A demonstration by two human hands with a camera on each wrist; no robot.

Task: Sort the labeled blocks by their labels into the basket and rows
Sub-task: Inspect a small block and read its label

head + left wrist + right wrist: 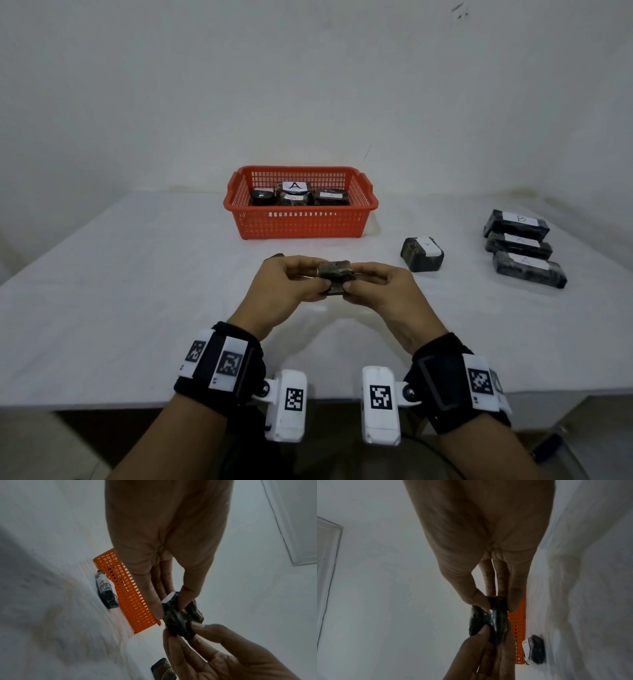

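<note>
Both hands hold one small dark wrapped block (336,277) above the table's middle; its label does not show in the head view. My left hand (294,281) pinches its left end, my right hand (371,286) its right end. The left wrist view shows the block (181,620) between thumb and fingers, with a white label edge at its top. The right wrist view shows the same block (489,620) pinched. An orange basket (301,222) behind holds several blocks labeled A. A loose block labeled A (422,254) lies to the right.
Three long dark blocks (520,246) lie in a row at the table's right; the far one reads B. A white cloth covers the table (137,291). A white wall stands close behind the basket. The table's front edge runs under my wrists.
</note>
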